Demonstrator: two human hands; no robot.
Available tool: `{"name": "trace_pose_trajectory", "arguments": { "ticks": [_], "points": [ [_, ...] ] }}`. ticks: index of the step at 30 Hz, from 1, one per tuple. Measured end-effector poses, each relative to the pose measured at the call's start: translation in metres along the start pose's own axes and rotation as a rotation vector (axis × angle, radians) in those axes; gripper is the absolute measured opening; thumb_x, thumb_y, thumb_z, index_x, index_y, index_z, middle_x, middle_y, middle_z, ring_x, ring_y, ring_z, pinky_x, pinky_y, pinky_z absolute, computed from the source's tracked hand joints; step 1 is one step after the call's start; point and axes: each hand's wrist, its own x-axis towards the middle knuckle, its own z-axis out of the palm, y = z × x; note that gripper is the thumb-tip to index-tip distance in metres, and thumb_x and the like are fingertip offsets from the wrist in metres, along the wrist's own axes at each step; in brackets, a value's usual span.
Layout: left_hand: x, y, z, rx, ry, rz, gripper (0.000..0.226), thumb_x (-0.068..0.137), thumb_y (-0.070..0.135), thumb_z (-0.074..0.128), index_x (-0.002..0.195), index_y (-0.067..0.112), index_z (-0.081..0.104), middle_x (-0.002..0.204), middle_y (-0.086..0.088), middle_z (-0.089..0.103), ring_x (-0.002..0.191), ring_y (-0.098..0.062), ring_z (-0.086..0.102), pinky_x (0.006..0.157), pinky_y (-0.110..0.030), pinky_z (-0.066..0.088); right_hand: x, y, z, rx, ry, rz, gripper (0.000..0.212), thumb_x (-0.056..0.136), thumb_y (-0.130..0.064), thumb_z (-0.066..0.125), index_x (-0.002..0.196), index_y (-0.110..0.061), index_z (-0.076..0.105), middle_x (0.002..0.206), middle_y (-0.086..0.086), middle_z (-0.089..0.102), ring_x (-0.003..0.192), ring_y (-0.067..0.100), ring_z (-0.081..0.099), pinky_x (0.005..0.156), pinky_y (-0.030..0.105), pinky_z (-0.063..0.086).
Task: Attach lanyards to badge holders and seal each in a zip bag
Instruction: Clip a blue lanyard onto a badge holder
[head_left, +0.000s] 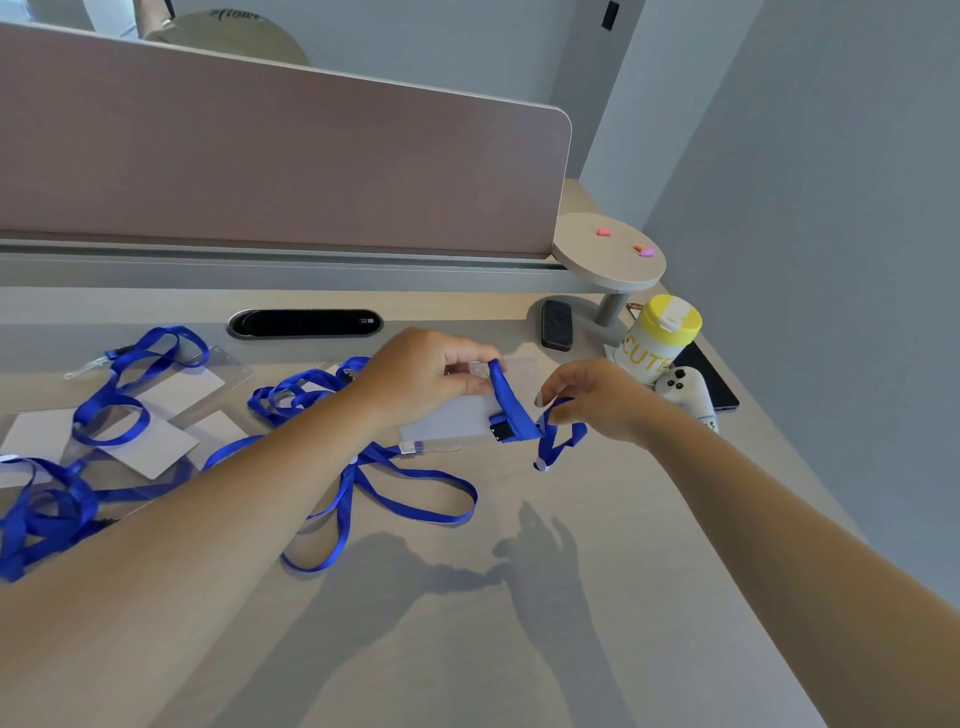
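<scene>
forearms: 2 bare forearms are seen reaching in from the bottom edge over the pale wood-grain desk top (597, 597), with their shadows cast on it.
left hand: the left hand (431, 371) is held above the desk, fingers curled; the upper end of a blue ribbon lanyard (511, 402) is pinched between thumb and fingers against the top edge of a clear plastic badge holder (447, 421).
right hand: the right hand (597, 397) is raised just right of the holder, thumb and fingertips closed in a narrow pinch on the same lanyard's lower loop.
held lanyard: it runs down from the left hand past a black buckle (500, 430) at the holder's right edge, and a short loop hangs below the right hand.
badge holder: it is lifted off the desk, tilted, between the 2 hands.
loose lanyard: another blue lanyard (415, 499) lies in loops on the desk under the left forearm.
left pile: more blue lanyards (47, 506) are tangled with clear holders and white cards (156, 447) at the left.
zip bags: none can be told apart for certain.
back of desk: a black oval cable slot (305, 323) is set before a dusty-pink partition panel (260, 156).
right corner: a yellow-lidded white canister (657, 338), a white game controller (683, 389), a black eraser block (557, 325) and a round beige shelf (608, 252) are grouped there.
</scene>
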Motion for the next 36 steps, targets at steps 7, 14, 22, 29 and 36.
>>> {"name": "trace_pose_trajectory", "arguments": {
  "ticks": [7, 14, 22, 29, 36],
  "points": [
    [-0.001, 0.006, 0.000, 0.110, -0.082, 0.038, 0.027, 0.084, 0.017, 0.061, 0.111, 0.019, 0.066, 0.098, -0.010, 0.071, 0.067, -0.016, 0.055, 0.072, -0.026, 0.043, -0.002, -0.008, -0.005, -0.075, -0.064, -0.029, 0.026, 0.085, 0.003, 0.051, 0.108, -0.004, 0.062, 0.112, 0.012, 0.063, 0.092, 0.017, 0.052, 0.082, 0.024, 0.042],
    [-0.001, 0.010, 0.002, 0.204, -0.158, 0.047, 0.030, 0.087, 0.022, 0.058, 0.116, 0.022, 0.063, 0.098, -0.006, 0.071, 0.076, -0.017, 0.058, 0.076, -0.026, 0.043, -0.002, -0.010, -0.010, -0.011, -0.023, -0.002, 0.003, 0.084, -0.008, 0.059, 0.080, -0.008, 0.059, 0.067, 0.000, 0.057, 0.061, 0.008, 0.051, 0.059, 0.016, 0.040],
    [-0.002, 0.012, 0.003, 0.377, -0.265, 0.066, 0.028, 0.090, 0.028, 0.051, 0.116, 0.030, 0.060, 0.095, 0.002, 0.069, 0.075, -0.009, 0.044, 0.059, -0.017, 0.030, -0.006, -0.011, -0.015, 0.325, 0.037, -0.044, 0.023, 0.085, 0.003, 0.052, 0.069, -0.012, 0.058, 0.069, 0.002, 0.058, 0.061, 0.009, 0.053, 0.054, 0.005, 0.047],
    [0.003, 0.021, 0.008, 0.536, -0.297, 0.032, 0.030, 0.092, 0.030, 0.046, 0.120, 0.029, 0.057, 0.092, 0.000, 0.063, 0.085, -0.017, 0.048, 0.071, -0.025, 0.030, -0.008, -0.022, -0.005, 0.250, 0.049, -0.111, 0.016, 0.087, 0.004, 0.047, 0.089, -0.003, 0.061, 0.069, 0.001, 0.059, 0.048, -0.003, 0.054, 0.047, 0.003, 0.040],
    [-0.002, 0.013, 0.013, 0.529, -0.099, -0.101, 0.030, 0.093, 0.034, 0.043, 0.120, 0.029, 0.055, 0.107, -0.003, 0.066, 0.102, -0.025, 0.056, 0.067, -0.027, 0.031, -0.008, -0.025, 0.007, 0.367, 0.088, -0.044, 0.026, 0.083, 0.005, 0.053, 0.074, -0.019, 0.049, 0.066, 0.000, 0.061, 0.042, 0.000, 0.057, 0.055, 0.015, 0.048]
  ]
}}
